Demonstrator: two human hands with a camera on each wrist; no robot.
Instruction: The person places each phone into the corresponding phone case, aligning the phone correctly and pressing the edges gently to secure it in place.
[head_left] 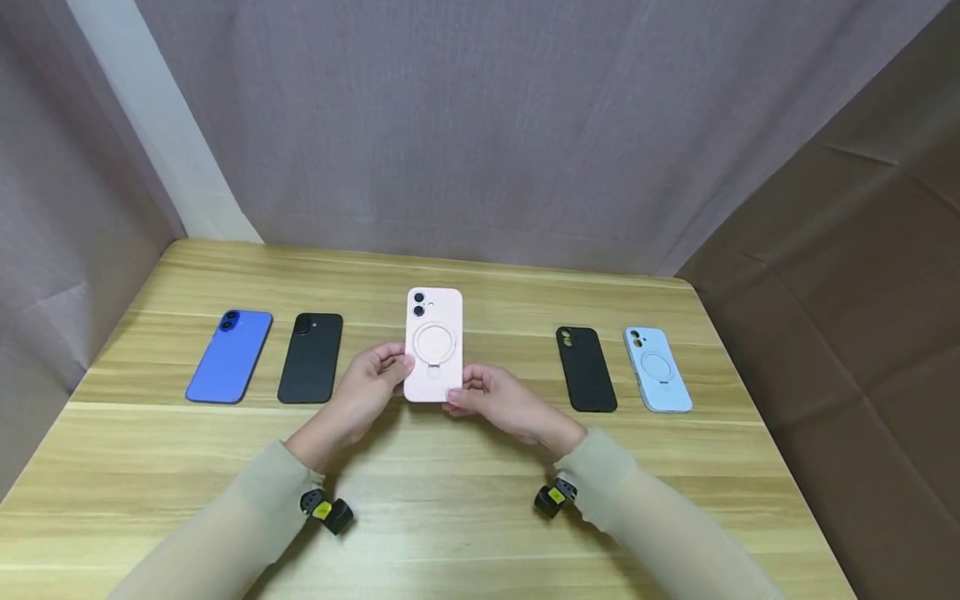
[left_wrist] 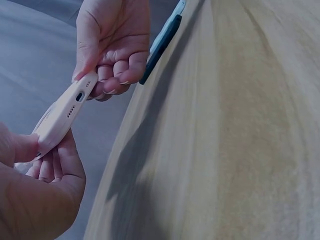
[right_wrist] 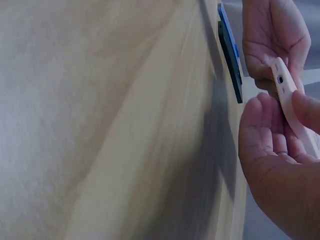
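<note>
A phone in a pink case (head_left: pixel 435 343) is held up over the table, its back with a ring and two dark lenses turned toward the head camera. My left hand (head_left: pixel 366 385) pinches its left edge, thumb on the back. On the lower right corner, my right hand (head_left: pixel 504 403) grips it between thumb and fingers. The left wrist view shows the bottom edge of the pink case (left_wrist: pixel 67 112), with its port opening and speaker holes, raised off the wood. Fingers of both hands are curled behind it.
On the wooden table (head_left: pixel 450 533), a blue phone (head_left: pixel 228 358) and a black phone (head_left: pixel 311 360) lie to the left. A black phone case (head_left: pixel 587 371) and a light blue case (head_left: pixel 658 371) with a ring lie to the right. A grey curtain (head_left: pixel 450 125) hangs behind.
</note>
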